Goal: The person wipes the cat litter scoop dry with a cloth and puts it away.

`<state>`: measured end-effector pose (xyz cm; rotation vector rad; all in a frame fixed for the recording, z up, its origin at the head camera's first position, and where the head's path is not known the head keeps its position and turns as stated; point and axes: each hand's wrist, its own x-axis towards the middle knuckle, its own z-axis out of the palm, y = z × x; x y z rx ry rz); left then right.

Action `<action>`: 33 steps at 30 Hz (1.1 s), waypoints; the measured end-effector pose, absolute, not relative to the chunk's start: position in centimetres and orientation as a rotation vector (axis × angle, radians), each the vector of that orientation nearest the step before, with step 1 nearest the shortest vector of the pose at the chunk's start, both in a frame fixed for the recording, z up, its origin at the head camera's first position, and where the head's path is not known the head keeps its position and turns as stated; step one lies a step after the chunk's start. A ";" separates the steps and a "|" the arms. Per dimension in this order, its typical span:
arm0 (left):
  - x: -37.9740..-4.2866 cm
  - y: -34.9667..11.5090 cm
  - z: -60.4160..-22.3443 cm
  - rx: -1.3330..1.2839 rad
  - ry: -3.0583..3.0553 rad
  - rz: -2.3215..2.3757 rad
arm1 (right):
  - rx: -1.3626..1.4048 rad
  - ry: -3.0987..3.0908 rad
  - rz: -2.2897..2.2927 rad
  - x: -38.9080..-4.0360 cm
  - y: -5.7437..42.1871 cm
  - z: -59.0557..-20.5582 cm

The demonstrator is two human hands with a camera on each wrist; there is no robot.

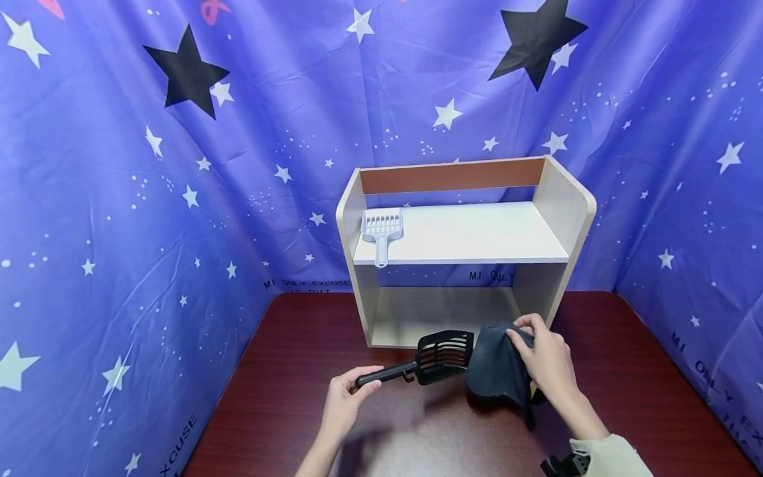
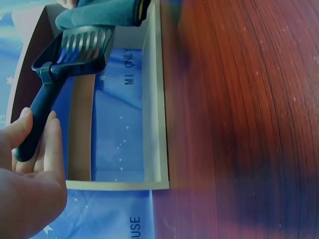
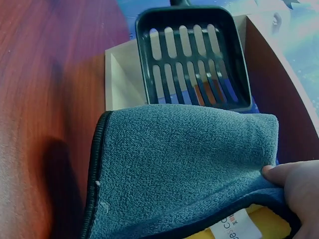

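My left hand (image 1: 346, 401) grips the handle of a black slotted litter scoop (image 1: 444, 356), held above the table with its head to the right. A dark grey-blue cloth (image 1: 497, 364) hangs from my right hand (image 1: 547, 358), pinched near its top edge between thumb and fingers. In the right wrist view the cloth (image 3: 184, 164) overlaps the front edge of the scoop's head (image 3: 194, 59). Its dark stitched border, a white label (image 3: 237, 226) and a yellow underside show there. From the left wrist, the scoop handle (image 2: 42, 109) lies across my fingers, with the thumb over it.
A small two-level shelf (image 1: 465, 258) stands at the back of the dark red wooden table (image 1: 286, 397), just behind the scoop and cloth. On its upper board lies a pale grey slotted scoop (image 1: 382, 232), handle toward the front. Blue star-patterned curtains (image 1: 286, 132) enclose the table's back and sides.
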<state>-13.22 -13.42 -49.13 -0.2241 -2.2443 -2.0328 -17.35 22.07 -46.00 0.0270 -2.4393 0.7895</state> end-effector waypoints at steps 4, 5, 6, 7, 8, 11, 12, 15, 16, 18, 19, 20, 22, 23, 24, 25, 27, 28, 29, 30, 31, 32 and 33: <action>-13.2 -14.0 -49.0 -0.277 -2.248 -2.040 | 0.045 -2.438 0.785 -17.4 22.5 -45.1; -13.2 -14.1 -48.9 -0.292 -2.252 -2.037 | 0.049 -2.431 0.781 -17.4 22.6 -44.9; -13.2 -14.2 -48.9 -0.312 -2.255 -2.026 | 0.054 -2.422 0.778 -17.4 22.7 -44.7; -13.2 -14.3 -48.9 -0.323 -2.263 -2.021 | 0.059 -2.414 0.778 -17.5 22.7 -44.5; -13.3 -14.4 -48.9 -0.330 -2.268 -2.020 | 0.066 -2.408 0.779 -17.5 22.7 -44.3; -13.4 -14.5 -49.0 -0.340 -2.281 -2.015 | 0.089 -2.391 0.794 -17.6 22.4 -44.0; -13.4 -14.5 -49.1 -0.341 -2.284 -2.019 | 0.096 -2.388 0.801 -17.7 22.3 -43.9; -13.5 -14.3 -49.2 -0.350 -2.297 -2.038 | 0.127 -2.370 0.814 -17.8 21.7 -43.9; -13.5 -14.3 -49.3 -0.362 -2.302 -2.037 | 0.142 -2.362 0.822 -17.8 21.5 -43.9; -13.6 -14.2 -49.5 -0.401 -2.306 -2.032 | 0.181 -2.343 0.837 -17.8 21.0 -43.9; -13.6 -14.1 -49.6 -0.424 -2.310 -2.021 | 0.205 -2.331 0.846 -17.8 20.7 -43.9; -13.7 -14.1 -49.6 -0.444 -2.308 -2.016 | 0.230 -2.320 0.855 -17.8 20.4 -43.8; -13.7 -14.0 -49.7 -0.469 -2.310 -2.003 | 0.279 -2.295 0.878 -17.7 19.8 -43.7; -13.7 -13.9 -49.7 -0.469 -2.314 -2.002 | 0.303 -2.284 0.884 -17.7 19.5 -43.6; -13.7 -13.9 -49.6 -0.468 -2.317 -2.001 | 0.327 -2.274 0.888 -17.6 19.2 -43.5; -13.7 -13.9 -49.6 -0.462 -2.322 -2.000 | 0.352 -2.264 0.891 -17.6 18.9 -43.4; -13.7 -13.8 -49.5 -0.447 -2.329 -2.007 | 0.397 -2.250 0.878 -17.4 18.4 -43.3; -13.7 -13.8 -49.5 -0.443 -2.330 -2.010 | 0.417 -2.247 0.867 -17.4 18.2 -43.2; -13.7 -13.8 -49.4 -0.437 -2.329 -2.011 | 0.439 -2.245 0.853 -17.3 17.9 -43.2; -13.6 -13.8 -49.4 -0.438 -2.327 -2.012 | 0.463 -2.242 0.837 -17.2 17.7 -43.2; -13.6 -13.9 -49.4 -0.437 -2.325 -2.012 | 0.488 -2.240 0.819 -17.1 17.6 -43.3; -13.6 -13.9 -49.4 -0.440 -2.318 -2.015 | 0.513 -2.240 0.800 -17.0 17.4 -43.3; -13.6 -13.9 -49.4 -0.439 -2.314 -2.015 | 0.541 -2.236 0.785 -16.9 17.3 -43.4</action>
